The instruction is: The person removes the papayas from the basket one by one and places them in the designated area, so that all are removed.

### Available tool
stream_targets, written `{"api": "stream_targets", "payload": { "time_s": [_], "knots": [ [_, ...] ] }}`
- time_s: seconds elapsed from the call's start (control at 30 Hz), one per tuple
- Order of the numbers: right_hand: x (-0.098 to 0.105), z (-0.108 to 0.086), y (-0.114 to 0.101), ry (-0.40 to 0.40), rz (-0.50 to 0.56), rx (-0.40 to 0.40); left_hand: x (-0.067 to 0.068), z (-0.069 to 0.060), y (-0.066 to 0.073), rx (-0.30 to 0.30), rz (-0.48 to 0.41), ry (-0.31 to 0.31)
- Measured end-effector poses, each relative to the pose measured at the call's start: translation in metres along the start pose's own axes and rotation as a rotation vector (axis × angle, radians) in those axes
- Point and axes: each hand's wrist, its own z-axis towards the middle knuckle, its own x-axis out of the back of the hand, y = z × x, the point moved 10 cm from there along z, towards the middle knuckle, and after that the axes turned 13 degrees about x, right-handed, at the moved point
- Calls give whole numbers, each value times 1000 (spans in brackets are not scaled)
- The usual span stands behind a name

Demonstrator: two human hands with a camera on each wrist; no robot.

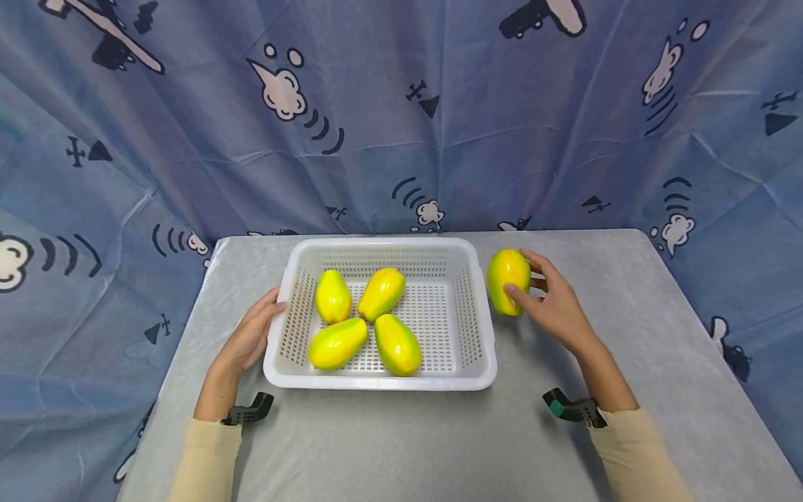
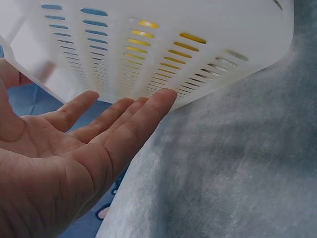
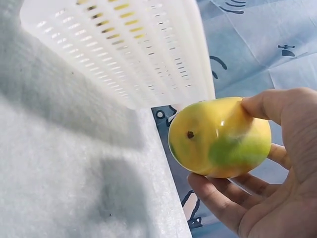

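Observation:
A white slotted plastic basket [image 1: 383,383] holds several glossy yellow-green papayas, one of them the papaya [image 1: 398,345] nearest its front. My left hand [image 1: 252,333] grips the basket's left rim, thumb over the edge and fingers along the outer wall. In the left wrist view those fingers [image 2: 133,121] reach out fairly straight against the slotted side. Just beyond the basket's right wall, my right hand [image 1: 555,307] holds another papaya [image 1: 507,279] between thumb and fingers. The right wrist view shows this papaya [image 3: 218,139] end-on, with a small dark spot and a green patch.
A grey-covered table [image 1: 389,446] lies under the basket, its far edge close behind. Blue patterned curtain [image 1: 376,139] hangs around the back and sides. Each wrist wears a dark band with a camera, such as the left band [image 1: 249,410].

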Motion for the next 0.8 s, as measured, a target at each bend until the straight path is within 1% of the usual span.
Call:
{"api": "stream_targets", "payload": {
  "time_s": [0.13, 0.33, 0.47, 0.8],
  "knots": [
    [-3, 4, 6, 1, -1, -15, 1, 0, 1, 5, -1, 7],
    [-6, 10, 10, -3, -26, -3, 2, 0, 0, 5, -2, 7],
    [-8, 11, 16, -14, -46, -9, 2, 0, -1, 5, -1, 3],
    [-14, 14, 29, -41, -149, 8, 2, -1, -1, 6, 9, 8]
  ]
}}
